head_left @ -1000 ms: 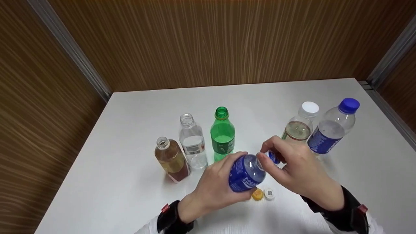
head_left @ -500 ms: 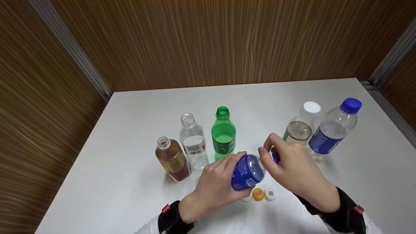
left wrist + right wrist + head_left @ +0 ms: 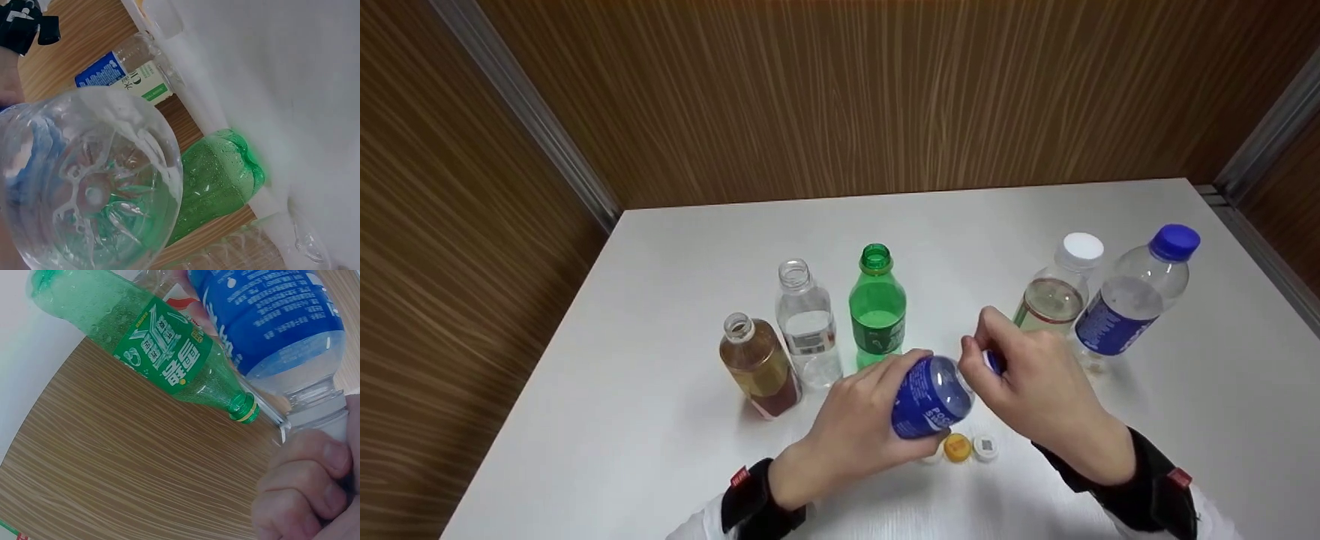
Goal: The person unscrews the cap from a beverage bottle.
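Observation:
My left hand (image 3: 862,424) grips a blue-labelled plastic bottle (image 3: 922,401) around its body, tilted with the neck toward the right. Its clear ribbed base (image 3: 95,185) fills much of the left wrist view. At the neck, my right hand (image 3: 1042,386) pinches the bottle's cap (image 3: 993,363); only a bit of blue shows between the fingers in the head view. From the right wrist, the curled fingers (image 3: 304,478) sit around the cap, against the white band at the neck (image 3: 323,417). Whether the cap is loose from the neck cannot be told.
Behind the hands stand an uncapped green bottle (image 3: 877,307), an uncapped clear bottle (image 3: 808,330) and an uncapped brownish bottle (image 3: 759,367). Right of them are a white-capped bottle (image 3: 1054,292) and a blue-capped bottle (image 3: 1132,300). An orange cap (image 3: 958,448) and white cap (image 3: 985,448) lie in front.
My right hand has turned on the cap, whose blue top showed more a second ago and is now mostly covered. The left hand keeps its grip on the bottle nearly unmoved.

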Demonstrator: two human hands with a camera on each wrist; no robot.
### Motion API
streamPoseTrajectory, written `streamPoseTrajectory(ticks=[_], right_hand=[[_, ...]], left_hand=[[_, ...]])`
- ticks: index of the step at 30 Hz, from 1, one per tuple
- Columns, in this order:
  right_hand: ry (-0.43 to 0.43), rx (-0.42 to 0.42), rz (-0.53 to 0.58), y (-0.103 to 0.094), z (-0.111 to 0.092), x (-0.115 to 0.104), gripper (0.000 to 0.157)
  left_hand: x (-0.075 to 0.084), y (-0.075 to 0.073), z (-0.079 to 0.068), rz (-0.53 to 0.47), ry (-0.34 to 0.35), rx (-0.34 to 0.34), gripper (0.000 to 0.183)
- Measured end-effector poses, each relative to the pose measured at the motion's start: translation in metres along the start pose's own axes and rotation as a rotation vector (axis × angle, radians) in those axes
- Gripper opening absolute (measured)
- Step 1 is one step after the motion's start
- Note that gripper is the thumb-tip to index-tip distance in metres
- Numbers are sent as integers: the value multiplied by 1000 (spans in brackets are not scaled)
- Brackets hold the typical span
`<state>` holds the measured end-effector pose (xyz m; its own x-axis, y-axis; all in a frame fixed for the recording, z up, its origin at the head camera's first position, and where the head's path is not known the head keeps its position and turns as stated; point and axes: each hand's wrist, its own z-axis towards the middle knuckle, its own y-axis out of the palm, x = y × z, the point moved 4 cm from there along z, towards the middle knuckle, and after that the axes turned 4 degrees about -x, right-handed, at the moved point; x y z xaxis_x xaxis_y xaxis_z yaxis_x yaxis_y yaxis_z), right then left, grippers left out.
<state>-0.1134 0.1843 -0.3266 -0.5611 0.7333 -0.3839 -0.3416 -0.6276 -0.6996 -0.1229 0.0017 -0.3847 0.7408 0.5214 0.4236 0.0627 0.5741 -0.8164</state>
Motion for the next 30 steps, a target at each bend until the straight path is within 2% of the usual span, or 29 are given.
streamPoseTrajectory(ticks=[11, 18, 21, 26, 30], right_hand=[[-125, 32, 35, 0, 1, 3, 24], [-272, 23, 66, -3, 2, 0, 18], [-315, 25, 80, -4, 1, -1, 16], [-323, 19, 77, -3, 0, 1, 14], [-259, -8, 51, -4, 0, 3, 8]], left_hand=[[-3, -3, 2, -113, -40, -94, 78], [-6, -4, 1, -290, -71, -204, 76], [-7, -4, 1, -321, -74, -230, 76], [-7, -4, 0, -314, -74, -231, 76], [-5, -5, 2, -282, -77, -199, 78]])
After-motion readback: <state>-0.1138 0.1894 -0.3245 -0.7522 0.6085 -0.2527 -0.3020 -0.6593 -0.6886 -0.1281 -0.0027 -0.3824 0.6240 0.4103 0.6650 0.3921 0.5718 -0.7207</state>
